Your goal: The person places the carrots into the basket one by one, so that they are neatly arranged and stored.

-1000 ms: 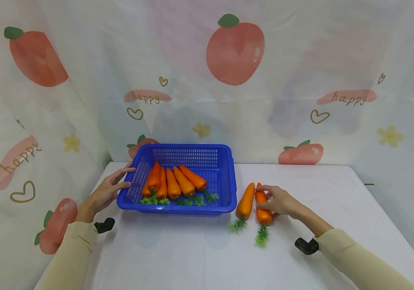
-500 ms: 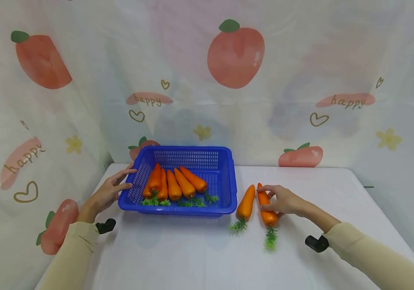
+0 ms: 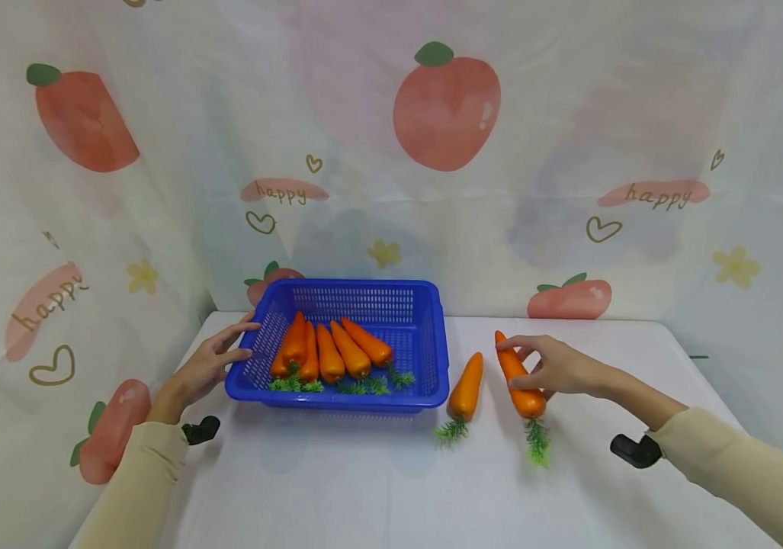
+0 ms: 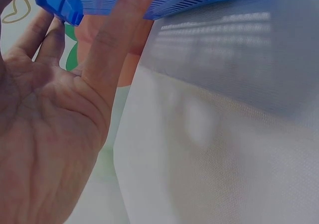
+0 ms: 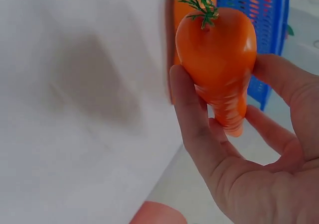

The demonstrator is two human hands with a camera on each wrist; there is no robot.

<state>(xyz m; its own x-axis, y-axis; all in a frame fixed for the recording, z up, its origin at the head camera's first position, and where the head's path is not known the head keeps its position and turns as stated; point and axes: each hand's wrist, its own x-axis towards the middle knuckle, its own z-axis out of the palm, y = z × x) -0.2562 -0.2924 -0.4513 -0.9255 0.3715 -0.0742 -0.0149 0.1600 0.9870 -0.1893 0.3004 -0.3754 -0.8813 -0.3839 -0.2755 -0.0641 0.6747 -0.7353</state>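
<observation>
In the head view my right hand (image 3: 559,367) holds an orange toy carrot (image 3: 520,385) between thumb and fingers. Its green tuft points toward me. The right wrist view shows the thick end of the carrot (image 5: 217,50) close up, with the fingers spread around its sides. A second toy carrot (image 3: 466,389) lies on the table between that hand and the blue basket (image 3: 336,398). My left hand (image 3: 202,366) touches the basket's left rim with extended fingers and thumb. The left wrist view has the palm (image 4: 45,114) facing the camera, fingertips up at the basket.
Several toy carrots (image 3: 351,351) lie side by side in the basket, tips away from me. The white table (image 3: 336,480) meets a printed cloth backdrop (image 3: 487,236) at the back and a cloth side (image 3: 103,335) at the left.
My right hand has moved right with its carrot, widening the space from the carrot left on the table. My left hand keeps its place at the basket's rim.
</observation>
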